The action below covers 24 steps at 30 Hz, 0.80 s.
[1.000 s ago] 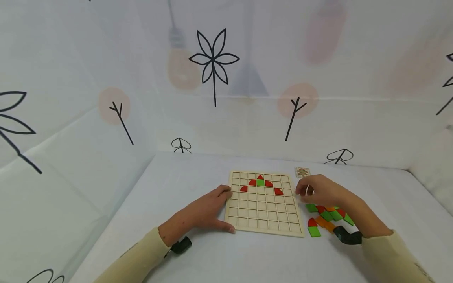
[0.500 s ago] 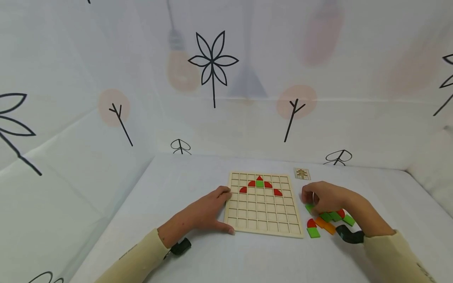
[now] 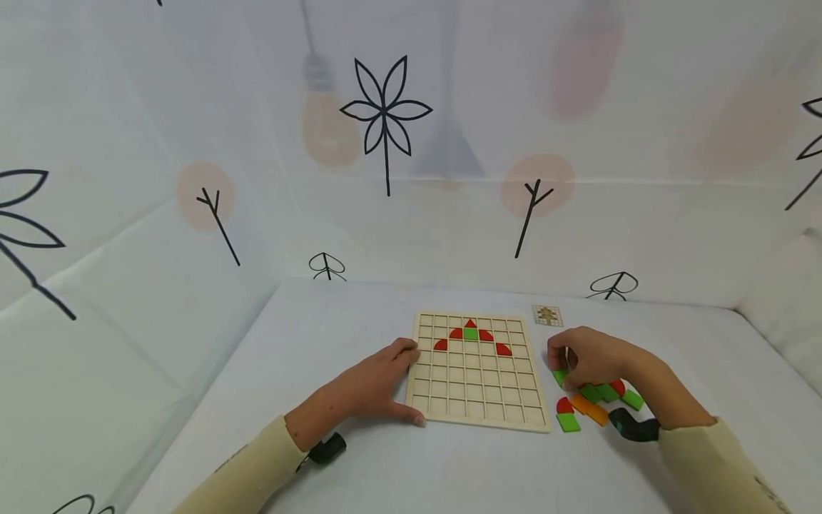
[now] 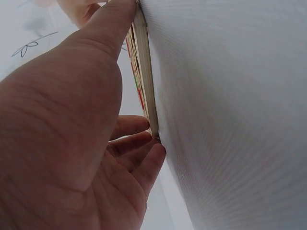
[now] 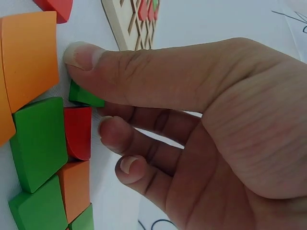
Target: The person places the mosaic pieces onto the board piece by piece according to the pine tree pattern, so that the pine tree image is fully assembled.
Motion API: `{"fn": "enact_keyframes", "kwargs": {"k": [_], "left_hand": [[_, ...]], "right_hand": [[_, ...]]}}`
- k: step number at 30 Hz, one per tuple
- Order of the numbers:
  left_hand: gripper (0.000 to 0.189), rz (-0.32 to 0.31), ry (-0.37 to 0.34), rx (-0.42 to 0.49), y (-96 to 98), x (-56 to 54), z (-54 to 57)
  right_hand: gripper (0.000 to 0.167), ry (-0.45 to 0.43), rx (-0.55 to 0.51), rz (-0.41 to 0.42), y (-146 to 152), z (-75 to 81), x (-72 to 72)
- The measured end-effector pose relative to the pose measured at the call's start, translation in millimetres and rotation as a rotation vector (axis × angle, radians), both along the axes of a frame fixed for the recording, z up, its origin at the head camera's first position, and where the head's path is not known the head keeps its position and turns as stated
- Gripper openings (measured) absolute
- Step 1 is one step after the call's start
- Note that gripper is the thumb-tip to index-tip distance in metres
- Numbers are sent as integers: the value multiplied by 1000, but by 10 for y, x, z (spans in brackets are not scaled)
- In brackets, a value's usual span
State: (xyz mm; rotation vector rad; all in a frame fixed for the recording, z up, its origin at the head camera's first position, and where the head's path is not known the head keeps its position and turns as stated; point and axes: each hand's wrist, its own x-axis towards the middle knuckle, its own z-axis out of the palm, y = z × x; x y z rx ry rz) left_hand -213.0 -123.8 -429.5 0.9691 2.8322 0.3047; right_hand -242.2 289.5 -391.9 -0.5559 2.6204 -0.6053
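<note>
My left hand rests spread along the left side of a pale wooden grid board. Its thumb lies at the near left corner, the fingertips touch the left edge further up. Red tiles and one green square tile sit in the upper cells in a peaked pattern. Right of the board, my right hand pinches a green tile between thumb and forefinger, down at the table. The thumb and fingers cover part of that tile; the other fingers are loosely curled.
Loose tiles lie under and before the right hand: orange tiles, a green tile, a red quarter-round tile and more. A small pattern card lies beyond. A patterned white cloth stands behind the table.
From beside the board's right edge, my right hand has moved right and down to the loose tiles and taken a green one between its fingers. My left hand has stayed put.
</note>
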Motion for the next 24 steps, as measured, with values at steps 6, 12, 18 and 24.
{"fn": "enact_keyframes", "kwargs": {"k": [6, 12, 18, 24], "left_hand": [[123, -8, 5, 7, -2, 1, -3], [122, -4, -4, 10, 6, 1, -4], [123, 1, -10, 12, 9, 2, -2], [123, 0, -6, 7, 8, 1, 8]], "right_hand": [[32, -7, -5, 14, 14, -15, -8], [27, -2, -6, 26, 26, -33, -17], [25, 6, -56, 57, 8, -8, -12], [22, 76, -102, 97, -73, 44, -19]]}}
